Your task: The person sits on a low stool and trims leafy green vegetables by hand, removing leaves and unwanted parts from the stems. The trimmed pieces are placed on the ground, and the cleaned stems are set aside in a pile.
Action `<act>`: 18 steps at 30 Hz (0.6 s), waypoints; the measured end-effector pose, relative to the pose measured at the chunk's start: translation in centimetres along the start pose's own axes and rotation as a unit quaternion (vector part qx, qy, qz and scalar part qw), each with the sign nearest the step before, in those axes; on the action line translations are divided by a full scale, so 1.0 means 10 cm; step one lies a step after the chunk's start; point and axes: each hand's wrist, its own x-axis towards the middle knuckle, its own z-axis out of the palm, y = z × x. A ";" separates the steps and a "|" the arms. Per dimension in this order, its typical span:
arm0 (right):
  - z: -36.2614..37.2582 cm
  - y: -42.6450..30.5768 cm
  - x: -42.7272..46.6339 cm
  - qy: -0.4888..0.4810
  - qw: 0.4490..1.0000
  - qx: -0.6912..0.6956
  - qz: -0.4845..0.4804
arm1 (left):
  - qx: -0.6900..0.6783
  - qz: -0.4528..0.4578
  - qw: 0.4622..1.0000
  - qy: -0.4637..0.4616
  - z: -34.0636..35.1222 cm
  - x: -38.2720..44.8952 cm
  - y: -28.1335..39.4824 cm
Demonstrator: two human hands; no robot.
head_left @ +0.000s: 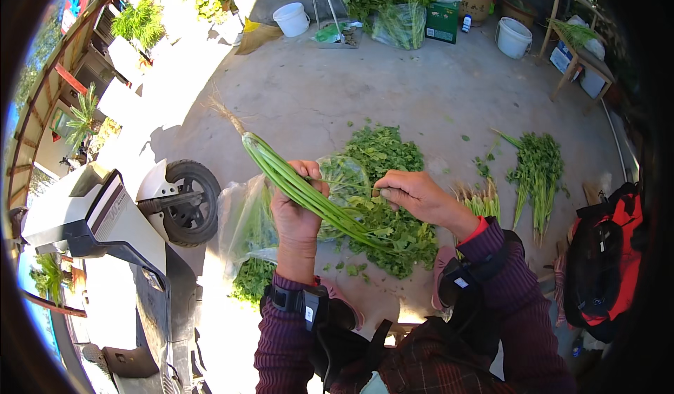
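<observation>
My left hand grips a bunch of long green celery-like stalks, its pale hairy roots pointing up and left. The leafy ends hang down to the right over a heap of loose green leaves on the ground. Between thumb and fingertips, my right hand pinches a thin green stem stretched taut across from my left hand. Under the hands, a clear plastic bag with greens in it lies to the left. Beyond my right wrist is a small rooted bunch.
Leafy bunches lie on the concrete at right, near a red and black backpack. A scooter's front wheel stands close at left. White buckets, a dustpan, a green box and a wooden chair are farther back.
</observation>
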 end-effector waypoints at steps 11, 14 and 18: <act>0.07 0.06 0.02 0.099 0.983 -0.154 -0.034 | -0.015 -0.040 0.999 0.008 0.01 -0.02 -0.11; 0.06 0.11 0.02 0.147 0.976 -0.150 -0.048 | -0.012 -0.044 0.999 0.010 0.01 -0.01 -0.13; -0.02 0.29 0.03 0.214 0.947 -0.241 -0.001 | 0.027 -0.038 0.999 0.027 0.00 -0.01 -0.08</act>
